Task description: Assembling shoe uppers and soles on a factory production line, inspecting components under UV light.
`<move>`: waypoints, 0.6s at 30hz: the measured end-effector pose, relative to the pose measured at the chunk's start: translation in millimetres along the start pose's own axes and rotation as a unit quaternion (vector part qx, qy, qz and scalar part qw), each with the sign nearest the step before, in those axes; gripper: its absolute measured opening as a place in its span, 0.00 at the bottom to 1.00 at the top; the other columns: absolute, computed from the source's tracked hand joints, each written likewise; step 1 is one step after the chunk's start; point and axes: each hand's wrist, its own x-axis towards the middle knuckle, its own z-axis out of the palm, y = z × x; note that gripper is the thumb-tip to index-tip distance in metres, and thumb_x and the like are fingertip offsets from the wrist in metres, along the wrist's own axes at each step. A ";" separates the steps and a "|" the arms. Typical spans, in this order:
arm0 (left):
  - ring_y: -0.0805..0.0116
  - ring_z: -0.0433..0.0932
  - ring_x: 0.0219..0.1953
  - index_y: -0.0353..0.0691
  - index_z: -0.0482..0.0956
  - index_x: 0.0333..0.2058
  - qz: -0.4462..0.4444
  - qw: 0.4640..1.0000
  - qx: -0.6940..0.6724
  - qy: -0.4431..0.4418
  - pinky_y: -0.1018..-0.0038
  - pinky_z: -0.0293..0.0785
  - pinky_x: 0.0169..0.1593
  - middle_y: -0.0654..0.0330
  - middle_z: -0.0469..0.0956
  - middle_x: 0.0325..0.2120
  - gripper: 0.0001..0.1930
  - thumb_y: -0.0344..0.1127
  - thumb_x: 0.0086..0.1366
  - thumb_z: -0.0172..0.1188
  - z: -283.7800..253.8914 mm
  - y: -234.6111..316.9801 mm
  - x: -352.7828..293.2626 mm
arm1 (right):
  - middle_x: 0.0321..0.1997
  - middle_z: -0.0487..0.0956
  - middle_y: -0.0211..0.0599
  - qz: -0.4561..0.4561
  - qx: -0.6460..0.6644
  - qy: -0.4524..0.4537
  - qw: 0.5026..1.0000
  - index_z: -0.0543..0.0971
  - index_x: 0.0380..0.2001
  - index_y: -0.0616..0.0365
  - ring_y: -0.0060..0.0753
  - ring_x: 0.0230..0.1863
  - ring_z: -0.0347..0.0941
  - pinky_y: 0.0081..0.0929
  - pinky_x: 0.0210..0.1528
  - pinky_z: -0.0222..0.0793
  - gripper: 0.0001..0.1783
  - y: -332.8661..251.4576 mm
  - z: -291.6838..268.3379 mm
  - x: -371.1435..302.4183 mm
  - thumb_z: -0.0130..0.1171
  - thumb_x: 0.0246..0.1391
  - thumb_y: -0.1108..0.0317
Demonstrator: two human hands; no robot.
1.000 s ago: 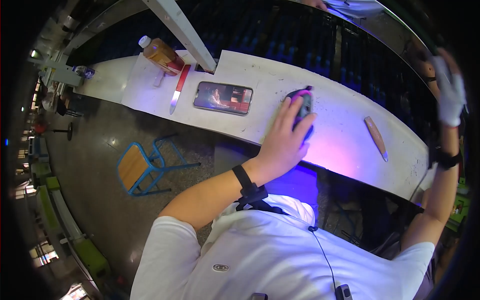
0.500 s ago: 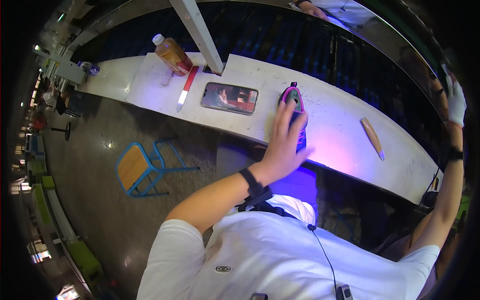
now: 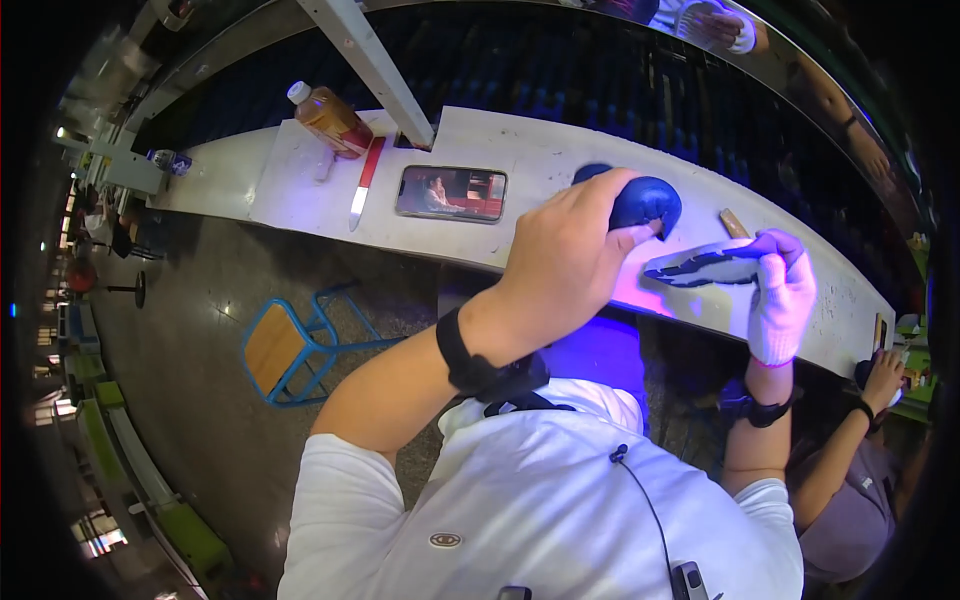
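Above the bench my left hand (image 3: 565, 260) is closed round a dark blue shoe (image 3: 648, 203), lifted and tilted, its rounded end showing past my fingers. The rest of the shoe is largely hidden behind the hand. To its right, my gloved right hand (image 3: 783, 300) pinches one end of a grey and white shoe sole (image 3: 703, 266). The sole is held roughly level, its free end pointing at the shoe, with a small gap between them. Part of a wooden-handled knife (image 3: 735, 222) shows on the bench behind the sole.
On the white bench (image 3: 230, 165) lie a phone (image 3: 451, 193) and a red-handled knife (image 3: 366, 185), near a drink bottle (image 3: 333, 120). A metal post (image 3: 370, 70) rises behind them. A dark roller conveyor (image 3: 500, 65) runs beyond. A blue-framed stool (image 3: 283, 350) stands left; a co-worker (image 3: 850, 500) sits right.
My left hand has raised and turned the shoe from the bench. My right hand has come back from the far right edge, bringing the sole beside the shoe.
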 end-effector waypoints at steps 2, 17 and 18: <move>0.45 0.88 0.45 0.31 0.77 0.56 0.002 1.000 -0.024 -0.011 0.61 0.83 0.50 0.43 0.86 0.43 0.21 0.29 0.67 0.69 12.4 -2.0 -12.6 | 0.48 0.82 0.33 0.013 0.105 0.020 0.994 0.78 0.53 0.62 0.27 0.48 0.79 0.29 0.59 0.71 0.26 17.7 15.8 -14.9 0.63 0.71 0.48; 0.41 0.84 0.59 0.33 0.81 0.43 0.052 0.993 -0.099 -0.036 0.59 0.81 0.60 0.36 0.81 0.58 0.11 0.18 0.63 0.69 27.3 0.0 -44.4 | 0.68 0.76 0.58 0.067 0.330 -0.072 0.939 0.77 0.35 0.59 0.46 0.66 0.75 0.43 0.68 0.72 0.16 -12.0 76.1 -41.7 0.78 0.53 0.70; 0.41 0.82 0.61 0.32 0.78 0.45 0.039 0.992 -0.109 -0.048 0.59 0.79 0.62 0.34 0.80 0.60 0.11 0.23 0.67 0.69 21.8 1.4 -49.1 | 0.70 0.74 0.62 0.059 0.316 -0.081 0.944 0.75 0.36 0.58 0.49 0.67 0.74 0.45 0.69 0.71 0.18 -13.0 78.4 -43.8 0.77 0.55 0.64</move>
